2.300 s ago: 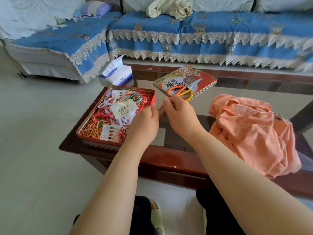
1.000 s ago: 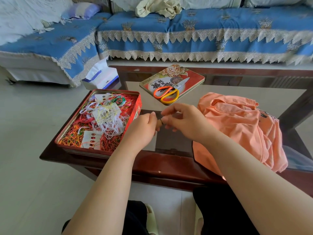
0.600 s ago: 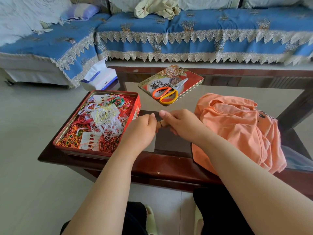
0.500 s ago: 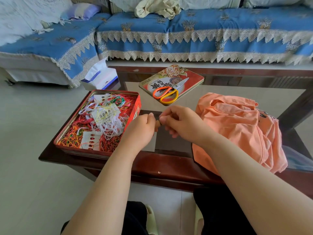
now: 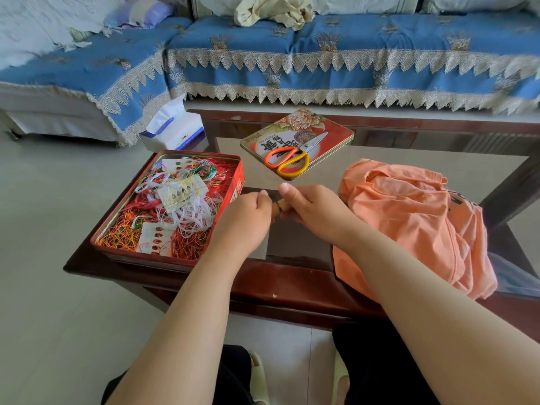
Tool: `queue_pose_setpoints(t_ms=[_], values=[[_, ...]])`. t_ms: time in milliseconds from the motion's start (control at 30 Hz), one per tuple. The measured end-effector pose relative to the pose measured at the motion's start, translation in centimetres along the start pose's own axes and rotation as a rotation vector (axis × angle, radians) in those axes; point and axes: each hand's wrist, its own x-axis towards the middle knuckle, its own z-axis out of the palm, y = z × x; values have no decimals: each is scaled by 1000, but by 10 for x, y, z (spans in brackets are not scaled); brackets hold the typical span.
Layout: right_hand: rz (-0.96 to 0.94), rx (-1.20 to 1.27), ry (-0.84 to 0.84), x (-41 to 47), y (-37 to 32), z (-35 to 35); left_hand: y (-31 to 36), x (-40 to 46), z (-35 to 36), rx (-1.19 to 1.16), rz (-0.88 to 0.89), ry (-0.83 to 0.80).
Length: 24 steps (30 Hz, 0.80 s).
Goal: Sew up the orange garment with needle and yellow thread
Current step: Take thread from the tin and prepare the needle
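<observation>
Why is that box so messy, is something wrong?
The threads in the red tin are one loose tangle of colours. The orange garment lies crumpled, hanging over the table edge. Nothing looks broken.

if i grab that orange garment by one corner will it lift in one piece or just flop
The orange garment will probably flop: it lies crumpled in soft folds, so it looks limp and light. One edge already hangs over the table front, so a tug may slide it off. It shouldn't roll.
</observation>
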Motion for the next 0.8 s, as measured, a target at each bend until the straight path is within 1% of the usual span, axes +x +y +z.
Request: queue_pose_setpoints(t_ms=[67,133,200,233,300,367,467,567,633,700,767,800], values=[[-80,-13,10,2,4,0,-4,2,0,28,9,0],[-107,113,-95,0,6,-3,-9,3,-1,40,0,-1],[-47,246,-188,-1,8,-4,-10,4,-2,45,-21,-4],[8,269,-196,-2,7,-3,-10,4,-2,55,-26,-10],[115,238,-181,-2,1,0,-8,4,0,79,-18,-23],[173,137,-136,1,-2,3,-7,3,2,89,-4,-33],[105,49,-78,2,1,2,-8,5,3,108,-8,-35],[-8,153,-30,0,7,-8,-11,7,2,102,-35,-31],[-16,280,48,2,11,-18,-12,8,0,70,-53,-21],[52,361,110,3,11,-23,-11,7,-1,17,-65,-10],[157,469,94,4,9,-21,-9,5,-1,-29,-57,13],[184,474,77,4,8,-19,-7,4,-1,-44,-52,30]])
